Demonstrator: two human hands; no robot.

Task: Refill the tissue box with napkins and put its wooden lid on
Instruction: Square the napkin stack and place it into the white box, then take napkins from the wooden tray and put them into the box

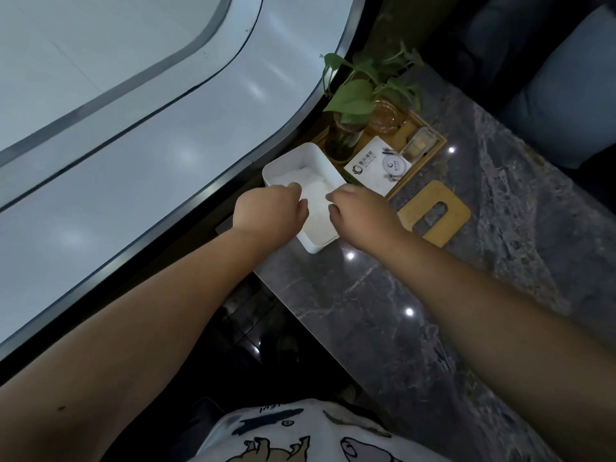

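A white tissue box stands open near the left edge of a dark marble table. White napkins fill it. My left hand reaches over the box's left wall, fingers curled onto the napkins. On the box's right rim my right hand rests with its fingertips pinching at the napkins' edge. The wooden lid, with a slot cut in its middle, lies flat on the table just right of the box.
Behind the box a wooden tray holds a green plant in a glass vase, an amber glass, a white card and a small clear container. A pale curved floor lies left; a blue seat stands far right.
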